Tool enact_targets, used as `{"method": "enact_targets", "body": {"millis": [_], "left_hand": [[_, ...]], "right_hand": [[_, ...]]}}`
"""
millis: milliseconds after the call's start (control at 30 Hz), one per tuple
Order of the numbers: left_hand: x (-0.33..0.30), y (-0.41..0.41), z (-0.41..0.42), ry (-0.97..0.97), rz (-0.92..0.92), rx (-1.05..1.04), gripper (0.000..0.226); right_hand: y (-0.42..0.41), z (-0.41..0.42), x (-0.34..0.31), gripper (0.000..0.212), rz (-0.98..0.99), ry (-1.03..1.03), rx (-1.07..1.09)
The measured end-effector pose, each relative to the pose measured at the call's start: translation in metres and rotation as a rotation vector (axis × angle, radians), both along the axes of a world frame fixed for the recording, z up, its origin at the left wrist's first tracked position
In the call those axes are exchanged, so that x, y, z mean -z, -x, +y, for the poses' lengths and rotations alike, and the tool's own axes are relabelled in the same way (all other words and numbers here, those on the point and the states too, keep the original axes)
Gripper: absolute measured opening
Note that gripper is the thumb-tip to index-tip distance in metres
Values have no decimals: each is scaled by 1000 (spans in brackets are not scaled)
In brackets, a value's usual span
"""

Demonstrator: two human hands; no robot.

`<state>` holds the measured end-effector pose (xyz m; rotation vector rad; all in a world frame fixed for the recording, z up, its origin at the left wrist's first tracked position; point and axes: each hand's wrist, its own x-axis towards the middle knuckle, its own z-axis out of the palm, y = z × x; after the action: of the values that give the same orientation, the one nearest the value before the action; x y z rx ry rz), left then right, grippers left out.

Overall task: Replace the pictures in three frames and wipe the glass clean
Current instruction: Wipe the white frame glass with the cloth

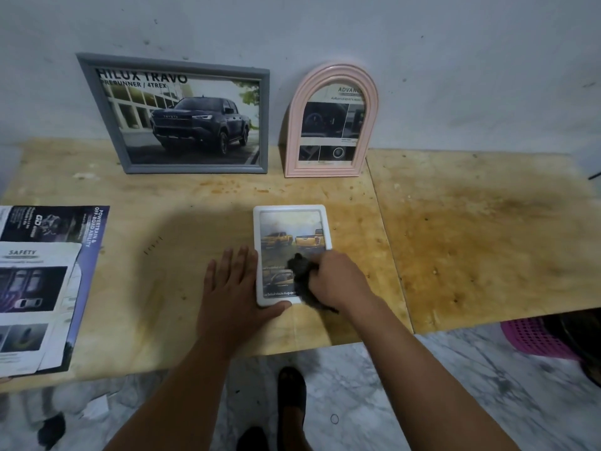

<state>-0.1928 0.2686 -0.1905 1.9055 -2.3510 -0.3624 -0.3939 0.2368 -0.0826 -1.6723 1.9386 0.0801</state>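
A: White frame (290, 209) lies flat on the plywood worktop (471, 239), near the front edge, glass up. Under the glass: a print with yellow pickups. What do my hands show?

B: Left hand (231, 288) is spread open, palm down on the worktop against the frame's left side; my thumb reaches along the frame's near edge. It grips nothing, it only braces.

A: And the right?

B: Right hand (338, 281) is clenched around a dark cloth (300, 271). The cloth is pressed to the lower right part of the glass and covers part of the print there. Hand and cloth are a little blurred.

A: Other frames?

B: Two, both upright against the wall at the back of the worktop. Grey frame (175, 117) on the left, landscape, showing a dark pickup under the heading HILUX TRAVO. Pink arched frame (331, 123) just right of it, apart from it, showing a page of car interior photos. Both are well apart from the white one.

A: Loose paper?

B: Brochure pages (42, 288) at the left end of the worktop, overlapping. One reads SAFETY, another POWERTRAIN & OFF-ROAD ABILITY.

A: Below?

B: Marble-pattern floor (422, 385). Pink basket (533, 336) under the right side, partly hidden.
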Motion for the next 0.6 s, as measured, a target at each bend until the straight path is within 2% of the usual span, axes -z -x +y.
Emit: {"method": "enact_targets", "body": {"millis": [133,200,267,333,400,600], "left_hand": [[-1,1,1,10,19,-7,120],[-2,1,1,7,18,-6,119],[-1,0,2,8,24,-9,118],[-2,0,2,3,15,-9,118],[-1,0,2,6,10,-10,118],[-1,1,2,8,10,-16,117]], "right_hand": [[10,-52,-6,44,15,221,82],[9,-71,9,45,72,314,6],[7,-78,30,44,182,291,-114],[6,-71,49,58,267,233,-196],[7,-62,57,68,274,242,-241],[-1,-39,52,70,245,249,-228]]}}
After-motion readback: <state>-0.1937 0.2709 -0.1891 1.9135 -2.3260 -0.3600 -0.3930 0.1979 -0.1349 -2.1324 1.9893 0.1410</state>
